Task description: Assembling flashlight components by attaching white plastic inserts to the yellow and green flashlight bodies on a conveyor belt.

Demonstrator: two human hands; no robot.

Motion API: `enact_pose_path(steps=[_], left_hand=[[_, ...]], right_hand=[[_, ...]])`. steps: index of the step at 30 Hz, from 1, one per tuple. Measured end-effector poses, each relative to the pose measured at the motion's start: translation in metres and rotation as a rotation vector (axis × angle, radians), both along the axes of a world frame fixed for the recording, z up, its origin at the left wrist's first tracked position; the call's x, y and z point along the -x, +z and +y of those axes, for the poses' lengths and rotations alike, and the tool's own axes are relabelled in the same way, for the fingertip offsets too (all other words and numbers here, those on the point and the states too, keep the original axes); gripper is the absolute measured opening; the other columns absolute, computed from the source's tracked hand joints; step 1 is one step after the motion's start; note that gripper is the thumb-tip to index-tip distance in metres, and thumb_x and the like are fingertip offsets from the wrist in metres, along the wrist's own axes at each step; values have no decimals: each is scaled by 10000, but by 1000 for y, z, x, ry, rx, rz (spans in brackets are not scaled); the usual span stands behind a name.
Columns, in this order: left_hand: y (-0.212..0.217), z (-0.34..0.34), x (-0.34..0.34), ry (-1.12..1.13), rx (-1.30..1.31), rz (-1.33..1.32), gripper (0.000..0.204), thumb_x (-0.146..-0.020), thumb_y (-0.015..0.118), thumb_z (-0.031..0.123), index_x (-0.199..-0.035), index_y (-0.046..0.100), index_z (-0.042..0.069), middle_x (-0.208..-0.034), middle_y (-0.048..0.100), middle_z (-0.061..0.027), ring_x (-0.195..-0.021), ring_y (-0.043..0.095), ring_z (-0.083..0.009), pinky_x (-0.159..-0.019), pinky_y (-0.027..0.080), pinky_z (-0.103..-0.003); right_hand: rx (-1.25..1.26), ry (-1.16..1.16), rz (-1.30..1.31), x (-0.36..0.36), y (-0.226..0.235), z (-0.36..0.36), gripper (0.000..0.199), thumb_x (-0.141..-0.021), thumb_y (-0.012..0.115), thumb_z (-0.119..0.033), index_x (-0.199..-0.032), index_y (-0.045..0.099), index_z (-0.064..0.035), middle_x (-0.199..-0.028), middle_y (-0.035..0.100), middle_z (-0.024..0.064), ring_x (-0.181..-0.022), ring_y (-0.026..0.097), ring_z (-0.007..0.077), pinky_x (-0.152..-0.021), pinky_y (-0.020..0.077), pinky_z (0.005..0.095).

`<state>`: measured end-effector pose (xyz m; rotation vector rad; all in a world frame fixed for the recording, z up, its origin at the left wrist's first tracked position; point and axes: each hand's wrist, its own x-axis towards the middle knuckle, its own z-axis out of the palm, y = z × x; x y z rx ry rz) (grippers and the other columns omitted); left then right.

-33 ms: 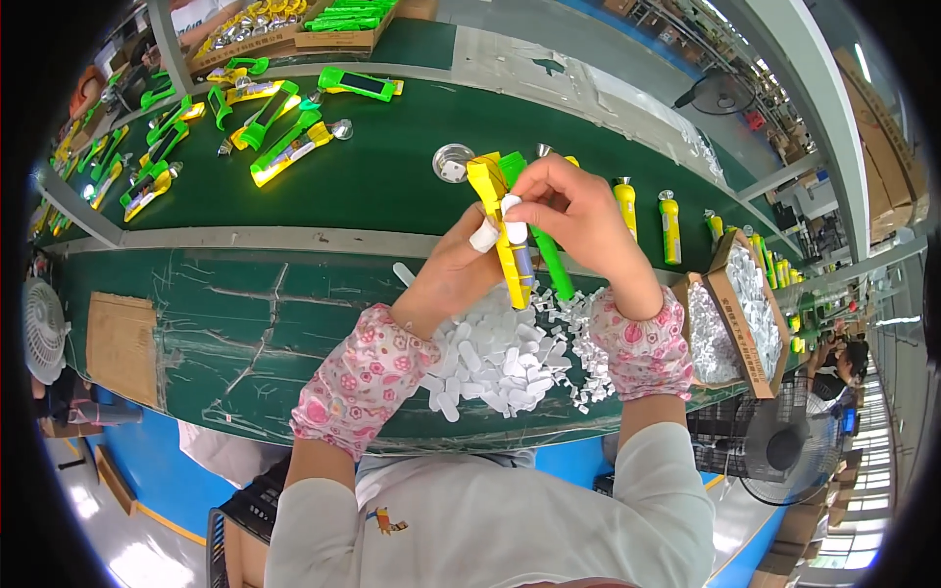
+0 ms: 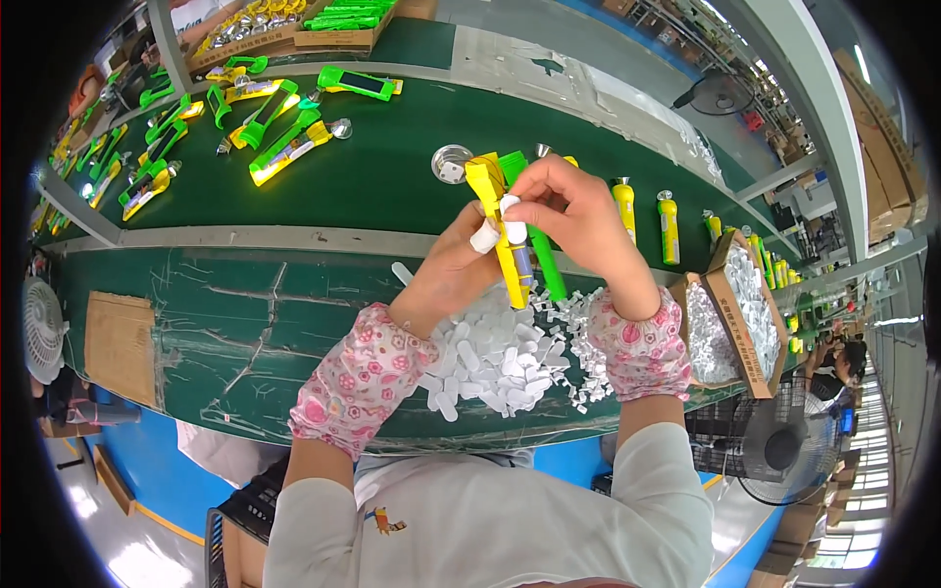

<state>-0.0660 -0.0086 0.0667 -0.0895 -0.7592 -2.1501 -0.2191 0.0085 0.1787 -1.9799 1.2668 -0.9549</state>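
Note:
Upright over the table, my left hand [image 2: 453, 269] grips the yellow flashlight casing half [image 2: 484, 176], which holds a purple cylindrical battery [image 2: 522, 263]. White wrapping covers the left thumb's tip. My right hand [image 2: 578, 211] has its thumb and forefinger closed at the casing's side, on a small white piece [image 2: 509, 204], partly hidden by the fingers. Directly behind hangs a green casing half [image 2: 549, 267], with a thin wire near its top. Below both hands lie a heap of white oblong pads [image 2: 480, 367] and a scatter of small white bits [image 2: 586, 363].
A round silver reflector cup [image 2: 452, 164] stands on the far green belt, with open flashlights [image 2: 294, 147] to the left and yellow flashlights [image 2: 668, 227] to the right. Cardboard boxes of white pieces [image 2: 745, 314] sit at right. A metal rail [image 2: 294, 238] separates table and belt.

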Motion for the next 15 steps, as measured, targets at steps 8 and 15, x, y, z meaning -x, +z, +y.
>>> enact_pose_path(steps=[8,15], left_hand=[[4,1,2,129,-46,-134,492,-839,710,89,-1241,427,89,-1213,519,-38,-1126,556,-186,-986,464,-392],[5,-2,6,219,35,-178,537,-798,726,15,-1239,423,65,-1216,513,-52,-1170,521,-182,-999,451,-368]], right_hand=[[94,46,-211,13,-24,-4,148,-809,739,-54,-918,640,-37,-849,638,10,-734,584,63,-649,466,212],[162,120,-143,18,-29,0,175,-794,732,19,-917,616,-25,-846,592,24,-747,562,86,-678,457,223]])
